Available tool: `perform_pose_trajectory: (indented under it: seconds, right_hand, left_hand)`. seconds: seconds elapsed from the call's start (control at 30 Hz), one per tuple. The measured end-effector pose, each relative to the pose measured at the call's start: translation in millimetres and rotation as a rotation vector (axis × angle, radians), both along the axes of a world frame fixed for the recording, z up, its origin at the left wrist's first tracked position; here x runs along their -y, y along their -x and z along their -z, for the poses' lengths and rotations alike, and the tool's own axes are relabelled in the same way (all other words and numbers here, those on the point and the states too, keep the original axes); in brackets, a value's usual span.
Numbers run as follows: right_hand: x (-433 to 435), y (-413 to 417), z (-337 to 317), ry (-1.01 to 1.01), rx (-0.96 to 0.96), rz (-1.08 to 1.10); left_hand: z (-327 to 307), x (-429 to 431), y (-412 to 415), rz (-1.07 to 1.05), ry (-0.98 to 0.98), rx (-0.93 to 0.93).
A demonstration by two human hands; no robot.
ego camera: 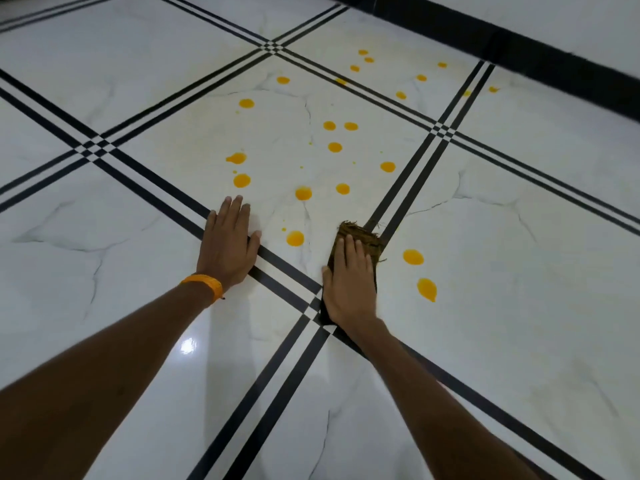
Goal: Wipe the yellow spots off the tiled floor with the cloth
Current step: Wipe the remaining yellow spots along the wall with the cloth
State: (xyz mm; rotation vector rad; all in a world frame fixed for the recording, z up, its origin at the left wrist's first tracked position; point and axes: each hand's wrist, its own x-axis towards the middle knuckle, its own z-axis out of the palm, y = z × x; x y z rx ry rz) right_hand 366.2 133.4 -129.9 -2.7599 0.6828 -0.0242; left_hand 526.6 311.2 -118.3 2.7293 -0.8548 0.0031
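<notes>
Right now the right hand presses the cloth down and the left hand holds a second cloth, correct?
Not quite: in the head view the left hand holds nothing and lies flat on the floor; the right hand does press the cloth.

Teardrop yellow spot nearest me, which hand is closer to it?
Right. The right hand, flat on the cloth, lies just left of that spot; the left hand rests on the floor much farther left.
</notes>
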Motion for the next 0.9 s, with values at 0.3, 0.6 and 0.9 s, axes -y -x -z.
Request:
perform_pose_trajectory:
  seconds: [0.3, 0.6, 0.9]
  right_hand:
    - [61, 14, 14, 0.132, 0.012, 0.001]
    - [104, 66, 9, 0.121, -0.031, -0.073]
    - [88, 81, 2, 0.111, -0.059, -0.317]
  left_hand:
    - [20, -3, -12, -0.020, -0.027, -0.003]
    - [29, 10, -24, 0.073, -0.035, 0.011]
    - [33, 8, -25, 0.097, -0.052, 0.035]
